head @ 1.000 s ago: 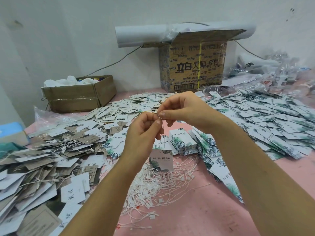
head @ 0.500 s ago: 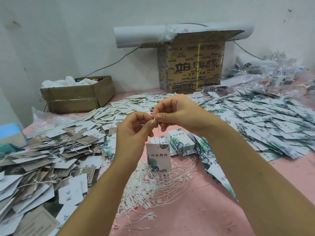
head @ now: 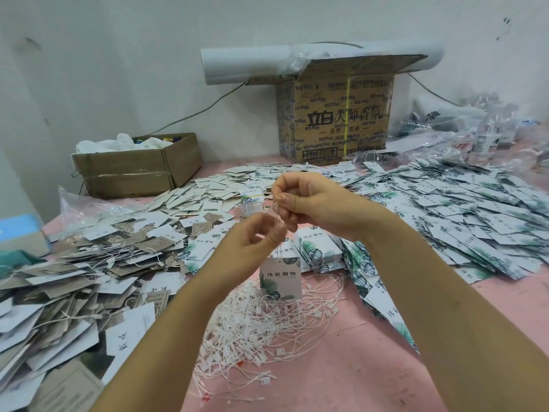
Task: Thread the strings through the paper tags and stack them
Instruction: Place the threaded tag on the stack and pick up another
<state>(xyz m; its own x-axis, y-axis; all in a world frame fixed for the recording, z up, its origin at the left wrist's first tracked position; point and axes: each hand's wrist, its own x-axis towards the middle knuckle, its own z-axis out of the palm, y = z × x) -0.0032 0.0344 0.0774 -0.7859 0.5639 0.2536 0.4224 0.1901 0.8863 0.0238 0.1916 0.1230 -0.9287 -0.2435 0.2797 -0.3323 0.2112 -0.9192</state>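
- Over the pink bench, loose paper tags are heaped on both sides, with a neat tag stack just behind the action.
- The string pile sits right under both hands.
- The right hand is up top, pinching the string. The left hand is just below-left with its fingers curled by the string, too blurry to tell if it's gripping.
- The hanging tag dangles straight below, long axis vertical, nearer the left hand.
- The string's ends and the tag's hole are hidden by fingers.

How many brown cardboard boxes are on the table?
2. A low open box, back left; a tall printed box, back centre. Plastic clutter at right could hide more.
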